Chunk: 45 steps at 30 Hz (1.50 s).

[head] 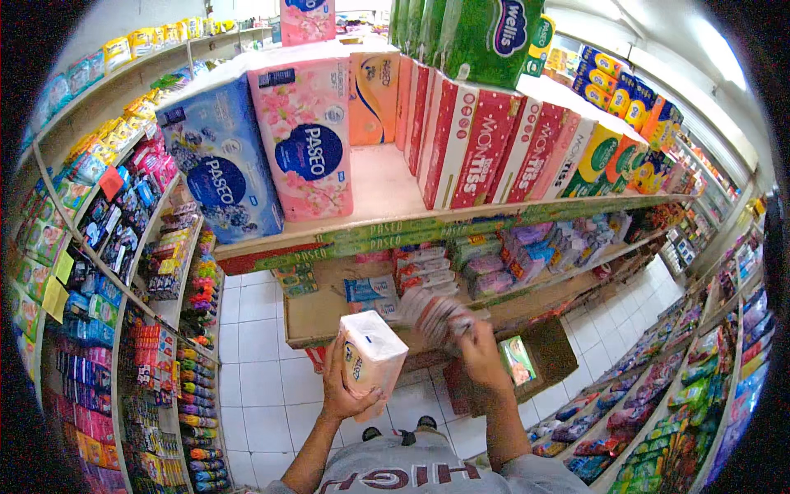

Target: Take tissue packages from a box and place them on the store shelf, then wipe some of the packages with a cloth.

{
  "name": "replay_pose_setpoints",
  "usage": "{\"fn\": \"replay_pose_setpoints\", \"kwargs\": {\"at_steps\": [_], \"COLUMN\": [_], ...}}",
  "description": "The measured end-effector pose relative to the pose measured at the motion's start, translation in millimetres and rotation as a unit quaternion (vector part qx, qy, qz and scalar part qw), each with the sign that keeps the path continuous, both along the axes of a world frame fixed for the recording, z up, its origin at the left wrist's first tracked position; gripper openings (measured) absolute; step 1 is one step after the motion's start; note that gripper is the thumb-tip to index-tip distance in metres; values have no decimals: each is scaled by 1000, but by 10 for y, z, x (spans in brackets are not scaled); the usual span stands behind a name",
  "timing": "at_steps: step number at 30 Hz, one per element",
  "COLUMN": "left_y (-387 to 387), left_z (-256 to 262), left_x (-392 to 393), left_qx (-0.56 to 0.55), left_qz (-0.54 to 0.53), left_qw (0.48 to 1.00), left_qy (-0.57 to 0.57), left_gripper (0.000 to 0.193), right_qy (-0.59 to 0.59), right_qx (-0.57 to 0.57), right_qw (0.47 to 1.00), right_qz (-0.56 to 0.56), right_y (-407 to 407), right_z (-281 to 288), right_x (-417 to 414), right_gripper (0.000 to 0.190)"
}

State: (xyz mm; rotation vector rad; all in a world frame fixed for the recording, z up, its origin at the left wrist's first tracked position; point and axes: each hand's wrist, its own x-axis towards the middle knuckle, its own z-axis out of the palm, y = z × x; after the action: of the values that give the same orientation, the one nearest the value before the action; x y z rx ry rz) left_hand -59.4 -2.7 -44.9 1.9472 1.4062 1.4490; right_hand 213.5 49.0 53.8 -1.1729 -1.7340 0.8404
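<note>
My left hand (349, 389) grips a peach Paseo tissue pack (373, 358) in front of my body, its pale top face turned up. In my right hand (484, 352) is a bunched striped cloth (438, 318), blurred, just right of the pack and apart from it. Ahead, on the top shelf (389, 176), a blue Paseo pack (219, 167) and a pink Paseo pack (302, 139) stand upright. Behind them an orange Paseo pack (373, 96) faces me. A row of red Montiss packs (475, 148) stands to the right.
Below, a lower shelf (308, 315) holds wipes packs (370, 293) and several other packets. An open cardboard box (552, 355) sits on the white tiled floor (259, 370). Stocked racks line the left (148, 278) and right (654, 414). Green Wellis packs (475, 43) are stacked on top.
</note>
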Motion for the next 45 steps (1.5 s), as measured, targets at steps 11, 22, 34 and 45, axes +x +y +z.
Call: {"fn": "replay_pose_setpoints", "kwargs": {"at_steps": [11,22,34,45], "left_y": [18,165,433,1301], "left_z": [287,1001,1714,2336], "left_x": [256,605,149,-632], "left_qx": [27,105,365,347], "left_qz": [30,110,145,415], "left_qw": [999,973,919,829], "left_qy": [-26,175,41,144], "left_gripper": [118,112,91,104], "right_qy": [-301,-258,-340,-394], "right_qx": [-7,126,325,367], "right_qw": [953,919,847,801], "right_qz": [38,270,247,261], "right_y": [1478,503,423,1159], "right_z": [-925,1148,2631,3828], "right_x": [-8,-198,-250,-632], "right_gripper": [56,97,79,89]}}
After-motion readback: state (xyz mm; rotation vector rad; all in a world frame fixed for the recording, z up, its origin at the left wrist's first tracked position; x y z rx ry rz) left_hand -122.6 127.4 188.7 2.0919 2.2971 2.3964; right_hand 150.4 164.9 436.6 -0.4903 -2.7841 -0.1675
